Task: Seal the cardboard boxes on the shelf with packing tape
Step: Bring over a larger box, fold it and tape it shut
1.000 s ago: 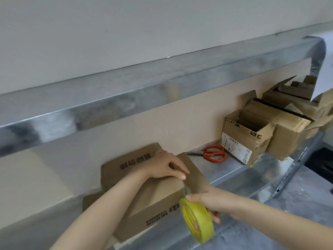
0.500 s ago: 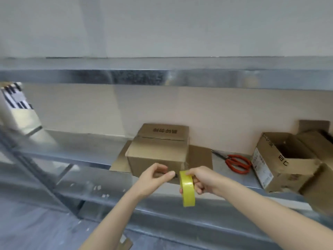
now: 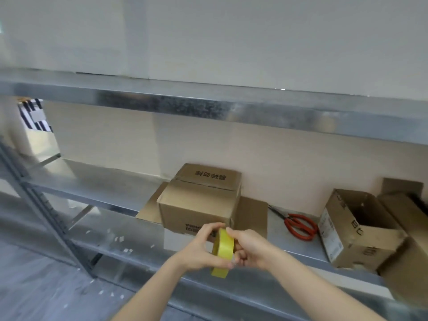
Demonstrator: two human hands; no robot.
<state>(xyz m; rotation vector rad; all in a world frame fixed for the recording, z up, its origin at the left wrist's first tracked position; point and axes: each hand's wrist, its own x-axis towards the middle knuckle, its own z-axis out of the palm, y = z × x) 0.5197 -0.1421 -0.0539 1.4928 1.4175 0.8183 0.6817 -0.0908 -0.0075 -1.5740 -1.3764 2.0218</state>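
A brown cardboard box (image 3: 199, 200) with its top flaps folded down stands on the metal shelf (image 3: 97, 188), its side flaps spread flat. In front of it I hold a roll of yellow packing tape (image 3: 222, 249) on edge. My right hand (image 3: 247, 247) grips the roll from the right. My left hand (image 3: 201, 249) has its fingers curled round the roll's left side, thumb under it. Both hands are just in front of the box's lower front face and hide part of its print.
Orange-handled scissors (image 3: 300, 225) lie on the shelf right of the box. Further right stand open cardboard boxes (image 3: 361, 230), one tipped on its side. An upper metal shelf (image 3: 208, 105) overhangs. A shelf post (image 3: 41, 205) rises at left; paper scraps dot the floor.
My left hand left the box top and came down onto the tape roll. The roll rose in front of the box, and my view pulled back and turned left.
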